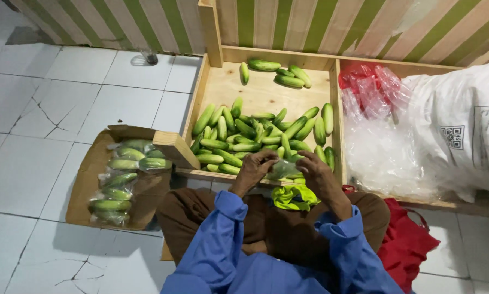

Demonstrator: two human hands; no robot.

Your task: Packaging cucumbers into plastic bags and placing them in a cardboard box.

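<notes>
Head view: 2 hands (257, 167) (316, 173) on bagged cucumbers (284, 169)

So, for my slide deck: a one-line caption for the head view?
Both hands hold a clear bag over a wooden crate of cucumbers.

Loose cucumbers (244, 136) lie in wooden crate (211, 81), few more at its far end. Cardboard box (92, 169) left of crate, holding bagged cucumbers (119, 182). Plastic bags (375, 141) right of crate; sack (462, 125) further right. Both hands (285, 169) at near crate edge, apparently on one bag.
</notes>
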